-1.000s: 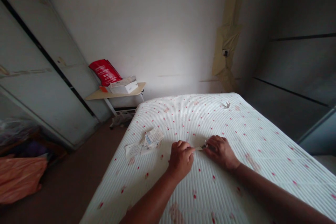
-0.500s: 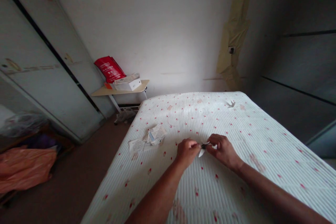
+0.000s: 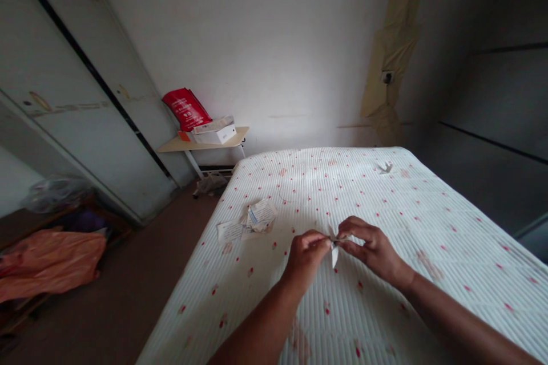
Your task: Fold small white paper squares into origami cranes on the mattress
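Note:
Between my two hands is a small folded piece of paper [image 3: 334,258], held just above the bed. My left hand [image 3: 307,252] pinches its left side between thumb and fingers. On the other side, my right hand [image 3: 369,245] pinches it with thumb and fingertips. One pale pointed flap sticks down toward me and another shows above; the middle is dark and partly hidden by my fingertips. To the left lie several loose printed paper pieces [image 3: 262,214]. Farther off at the right sits a folded white paper shape [image 3: 386,167] with pointed ends.
The mattress [image 3: 342,319] has a white ribbed cover with red spots. A small table [image 3: 180,145] beyond its left corner bears a red bag [image 3: 186,109] and a white box [image 3: 220,134]. Orange cloth or plastic [image 3: 51,265] lies at the far left, near a cupboard [image 3: 103,142].
The folded paper has turned between my fingers, so its lower flap points more straight down and an upper flap shows. The whole view has shifted slightly.

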Demonstrator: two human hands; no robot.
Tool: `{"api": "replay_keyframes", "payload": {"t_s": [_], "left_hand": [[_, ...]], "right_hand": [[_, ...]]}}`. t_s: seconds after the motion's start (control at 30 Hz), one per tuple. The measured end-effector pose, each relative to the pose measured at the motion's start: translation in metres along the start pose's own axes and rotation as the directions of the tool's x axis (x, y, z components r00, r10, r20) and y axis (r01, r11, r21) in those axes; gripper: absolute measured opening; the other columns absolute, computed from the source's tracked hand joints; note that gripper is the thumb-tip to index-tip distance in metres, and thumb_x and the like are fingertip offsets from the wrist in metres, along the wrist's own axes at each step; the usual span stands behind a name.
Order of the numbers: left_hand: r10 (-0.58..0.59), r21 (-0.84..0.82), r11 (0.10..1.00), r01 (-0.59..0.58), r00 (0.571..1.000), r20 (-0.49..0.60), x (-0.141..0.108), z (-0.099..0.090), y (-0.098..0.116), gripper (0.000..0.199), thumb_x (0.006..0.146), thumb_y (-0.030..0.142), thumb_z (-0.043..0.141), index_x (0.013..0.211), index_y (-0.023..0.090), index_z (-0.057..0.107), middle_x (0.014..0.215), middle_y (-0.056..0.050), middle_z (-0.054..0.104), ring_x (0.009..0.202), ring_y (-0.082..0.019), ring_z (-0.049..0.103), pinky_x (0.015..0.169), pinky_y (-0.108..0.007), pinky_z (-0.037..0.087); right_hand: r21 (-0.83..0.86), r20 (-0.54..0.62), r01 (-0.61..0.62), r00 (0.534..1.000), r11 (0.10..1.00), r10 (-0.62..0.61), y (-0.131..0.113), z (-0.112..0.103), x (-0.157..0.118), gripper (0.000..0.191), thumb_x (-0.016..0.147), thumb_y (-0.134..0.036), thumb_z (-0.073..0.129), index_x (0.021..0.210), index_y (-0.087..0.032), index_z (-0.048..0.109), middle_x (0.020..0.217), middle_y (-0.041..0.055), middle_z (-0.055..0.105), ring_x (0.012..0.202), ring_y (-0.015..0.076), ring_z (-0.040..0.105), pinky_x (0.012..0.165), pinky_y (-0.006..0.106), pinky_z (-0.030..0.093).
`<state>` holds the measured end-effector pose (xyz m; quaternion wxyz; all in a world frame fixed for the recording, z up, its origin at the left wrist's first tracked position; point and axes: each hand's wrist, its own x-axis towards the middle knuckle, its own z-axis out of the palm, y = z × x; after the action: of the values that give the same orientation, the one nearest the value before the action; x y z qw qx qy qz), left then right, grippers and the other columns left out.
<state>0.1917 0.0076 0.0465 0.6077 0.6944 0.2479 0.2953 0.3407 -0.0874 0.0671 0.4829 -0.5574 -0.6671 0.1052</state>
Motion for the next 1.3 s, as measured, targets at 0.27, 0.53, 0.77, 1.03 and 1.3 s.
{"api": "replay_keyframes", "payload": {"t_s": [0.27, 0.53, 0.77, 1.03, 1.3], "left_hand": [[0.485, 0.283, 0.838, -0.467, 0.874, 0.008, -0.004, -0.013, 0.011, 0.028, 0.064, 0.010, 0.057, 0.088, 0.021, 0.065, 0.095, -0.005, 0.060, 0.090, -0.019, 0.054, 0.078, -0.033, 0.044], [0.659, 0.570, 0.595, -0.567, 0.750, 0.059, -0.007, -0.009, 0.015, 0.011, 0.074, 0.010, 0.057, 0.068, 0.019, 0.062, 0.072, -0.002, 0.060, 0.076, -0.016, 0.051, 0.073, -0.032, 0.040], [0.712, 0.756, 0.436, -0.488, 0.701, 0.043, -0.012, -0.008, 0.016, 0.015, 0.075, 0.009, 0.054, 0.064, 0.018, 0.059, 0.068, -0.002, 0.057, 0.073, -0.016, 0.049, 0.070, -0.033, 0.036], [0.706, 0.756, 0.379, -0.534, 0.694, 0.136, -0.015, -0.004, 0.017, 0.018, 0.078, 0.008, 0.050, 0.065, 0.018, 0.057, 0.069, -0.002, 0.058, 0.074, -0.016, 0.050, 0.072, -0.034, 0.037], [0.693, 0.695, 0.460, -0.553, 0.713, 0.109, -0.014, -0.006, 0.018, 0.017, 0.077, 0.008, 0.051, 0.065, 0.018, 0.058, 0.069, -0.003, 0.058, 0.073, -0.016, 0.049, 0.069, -0.032, 0.038]], "right_hand": [[0.332, 0.328, -0.381, 0.904, 0.863, 0.273, 0.002, -0.013, 0.008, 0.019, 0.077, -0.034, 0.066, 0.080, -0.016, 0.064, 0.075, 0.0013, 0.058, 0.070, 0.0123, 0.053, 0.067, 0.025, 0.042], [0.473, 0.229, -0.452, 0.892, 0.756, 0.390, 0.007, -0.002, 0.007, 0.026, 0.071, -0.038, 0.070, 0.080, -0.016, 0.060, 0.070, -0.0006, 0.056, 0.064, 0.0115, 0.052, 0.061, 0.025, 0.043], [-0.055, -0.008, -0.038, 0.999, 0.998, 0.038, -0.017, -0.006, -0.004, 0.012, 0.080, -0.029, 0.061, 0.087, -0.019, 0.064, 0.085, 0.0062, 0.061, 0.081, 0.0175, 0.057, 0.072, 0.031, 0.046], [-0.478, -0.043, 0.129, 0.984, 0.869, -0.170, -0.018, 0.015, -0.012, 0.011, 0.084, -0.021, 0.055, 0.085, -0.019, 0.065, 0.080, 0.0062, 0.065, 0.074, 0.0180, 0.057, 0.072, 0.035, 0.041], [-0.140, -0.139, 0.064, 0.987, 0.988, -0.084, -0.011, 0.019, -0.014, 0.012, 0.086, -0.023, 0.054, 0.085, -0.021, 0.065, 0.080, 0.0044, 0.065, 0.080, 0.0175, 0.060, 0.074, 0.033, 0.045]]}}
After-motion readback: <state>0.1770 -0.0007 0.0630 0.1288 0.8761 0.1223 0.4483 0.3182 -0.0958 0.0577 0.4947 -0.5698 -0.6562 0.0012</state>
